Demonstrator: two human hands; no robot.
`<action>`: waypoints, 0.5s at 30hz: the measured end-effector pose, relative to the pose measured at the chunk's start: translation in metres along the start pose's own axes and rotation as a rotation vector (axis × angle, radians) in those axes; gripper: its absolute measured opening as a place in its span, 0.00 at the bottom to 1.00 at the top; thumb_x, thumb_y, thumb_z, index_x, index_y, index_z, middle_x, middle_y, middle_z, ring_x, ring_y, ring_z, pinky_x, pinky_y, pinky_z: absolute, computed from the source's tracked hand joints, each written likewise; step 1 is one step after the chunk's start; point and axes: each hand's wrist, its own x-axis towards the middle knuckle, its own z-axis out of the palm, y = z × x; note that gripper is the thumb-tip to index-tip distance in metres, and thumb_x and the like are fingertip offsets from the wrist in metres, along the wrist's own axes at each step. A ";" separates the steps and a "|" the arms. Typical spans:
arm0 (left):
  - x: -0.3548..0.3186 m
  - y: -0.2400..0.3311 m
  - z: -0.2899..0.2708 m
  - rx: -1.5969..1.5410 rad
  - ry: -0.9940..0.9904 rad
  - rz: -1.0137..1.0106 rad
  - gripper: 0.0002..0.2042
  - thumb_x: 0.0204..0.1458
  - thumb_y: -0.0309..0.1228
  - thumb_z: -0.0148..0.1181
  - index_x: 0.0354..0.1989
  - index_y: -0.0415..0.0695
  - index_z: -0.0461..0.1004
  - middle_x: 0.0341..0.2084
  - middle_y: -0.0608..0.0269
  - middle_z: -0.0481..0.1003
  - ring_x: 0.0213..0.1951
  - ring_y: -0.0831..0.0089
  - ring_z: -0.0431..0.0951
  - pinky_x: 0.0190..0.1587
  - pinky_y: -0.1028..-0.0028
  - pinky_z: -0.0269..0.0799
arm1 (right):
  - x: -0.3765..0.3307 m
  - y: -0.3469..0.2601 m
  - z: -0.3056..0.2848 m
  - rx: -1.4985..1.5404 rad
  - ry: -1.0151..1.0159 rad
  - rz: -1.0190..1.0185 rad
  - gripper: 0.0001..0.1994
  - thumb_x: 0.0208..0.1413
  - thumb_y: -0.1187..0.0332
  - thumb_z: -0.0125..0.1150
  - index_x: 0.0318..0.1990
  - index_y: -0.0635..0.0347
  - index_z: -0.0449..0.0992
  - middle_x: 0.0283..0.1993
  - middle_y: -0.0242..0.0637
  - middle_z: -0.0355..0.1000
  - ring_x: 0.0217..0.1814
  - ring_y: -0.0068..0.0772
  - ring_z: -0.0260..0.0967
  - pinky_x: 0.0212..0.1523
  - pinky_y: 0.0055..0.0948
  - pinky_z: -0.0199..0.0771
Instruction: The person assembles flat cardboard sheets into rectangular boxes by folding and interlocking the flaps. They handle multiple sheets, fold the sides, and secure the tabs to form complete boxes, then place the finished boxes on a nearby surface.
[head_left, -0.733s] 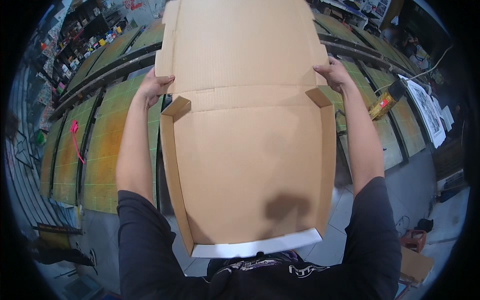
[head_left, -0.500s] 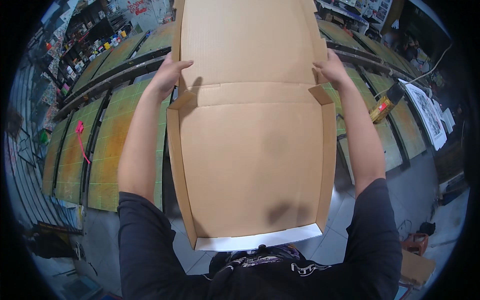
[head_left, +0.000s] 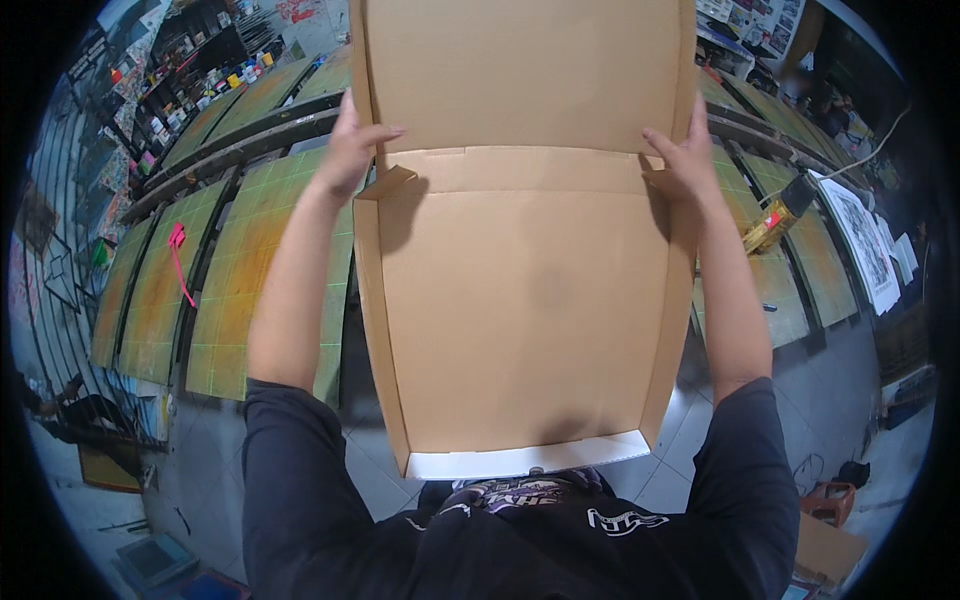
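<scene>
A brown cardboard box (head_left: 520, 310) with a hinged lid (head_left: 520, 70) lies open in front of my body, its inside facing up. Its near wall (head_left: 530, 458) is white. My left hand (head_left: 350, 155) holds the lid's left edge close to the fold, thumb reaching inward over the cardboard. At the opposite edge my right hand (head_left: 688, 160) grips in the same way, thumb also inward. The lid's side walls stand up. A small corner flap (head_left: 388, 183) sticks inward below my left hand. The fingers under the box are hidden.
Slanted greenish-yellow boards (head_left: 250, 280) flank the box. A pink cord (head_left: 180, 262) lies on the left ones, a yellow-and-black can-shaped object (head_left: 778, 218) on the right. Printed sheets (head_left: 855, 240) sit at far right. Bottles fill a shelf (head_left: 190, 110) behind; a red stool (head_left: 830, 500) stands lower right.
The lid's side walls, splayed outward before, now stand more upright. The box has shifted a little right and up in view. My fingers have straightened along the lid's sides.
</scene>
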 end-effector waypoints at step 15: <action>-0.011 0.041 0.003 -0.209 0.089 0.089 0.34 0.40 0.29 0.62 0.57 0.38 0.53 0.49 0.56 0.65 0.52 0.66 0.66 0.57 0.69 0.58 | 0.008 -0.059 -0.037 0.283 -0.057 0.211 0.30 0.43 0.72 0.64 0.56 0.66 0.60 0.52 0.43 0.66 0.55 0.33 0.64 0.54 0.30 0.63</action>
